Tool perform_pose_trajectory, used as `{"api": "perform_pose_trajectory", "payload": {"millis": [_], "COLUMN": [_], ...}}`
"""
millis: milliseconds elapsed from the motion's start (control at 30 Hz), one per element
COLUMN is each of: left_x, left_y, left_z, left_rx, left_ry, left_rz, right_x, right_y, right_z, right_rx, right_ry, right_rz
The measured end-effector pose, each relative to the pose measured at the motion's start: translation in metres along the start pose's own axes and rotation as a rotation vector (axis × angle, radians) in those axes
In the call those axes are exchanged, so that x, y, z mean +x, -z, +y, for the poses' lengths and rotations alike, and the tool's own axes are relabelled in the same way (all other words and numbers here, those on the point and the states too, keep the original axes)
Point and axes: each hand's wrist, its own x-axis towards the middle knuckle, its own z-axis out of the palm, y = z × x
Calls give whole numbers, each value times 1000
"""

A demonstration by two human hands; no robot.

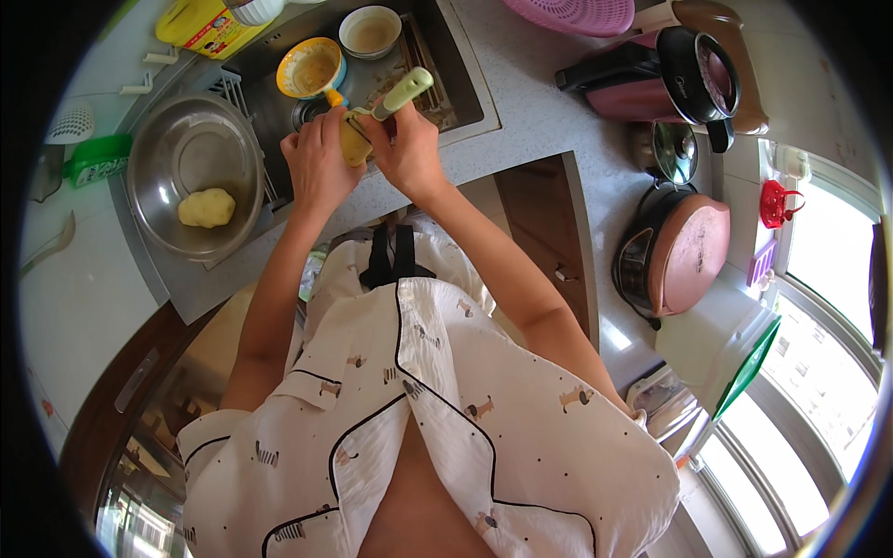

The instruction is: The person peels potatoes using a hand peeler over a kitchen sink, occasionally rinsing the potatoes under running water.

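The left one of two head-worn fisheye cameras is looking steeply down over the wearer's shirt (539,446), which is lying nearest and filling the lower middle. Farther off, the left hand (321,163) and right hand (411,160) are showing by the sink (474,84). The wide lens is bending the window (805,381) along the right rim.

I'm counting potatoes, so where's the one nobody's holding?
In the head view, the pale potato lies in the big metal bowl, left of the left hand.

A potato (206,207) lies in the basin (193,141) at left.
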Motion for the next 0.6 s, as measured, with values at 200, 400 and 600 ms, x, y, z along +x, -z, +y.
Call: {"api": "perform_pose_trajectory", "payload": {"millis": [200, 400, 600], "left_x": [6, 9, 10], "left_y": [4, 1, -1], "left_z": [3, -8, -16], "left_rx": [-40, -1, 11], "left_ry": [-23, -114, -189], "left_rz": [66, 98, 121], "right_x": [25, 16, 24], "right_y": [22, 8, 4], "right_z": [61, -5, -3], "right_rx": [-233, 35, -67], "right_ry": [-91, -70, -43], "right_rz": [86, 38, -7]}}
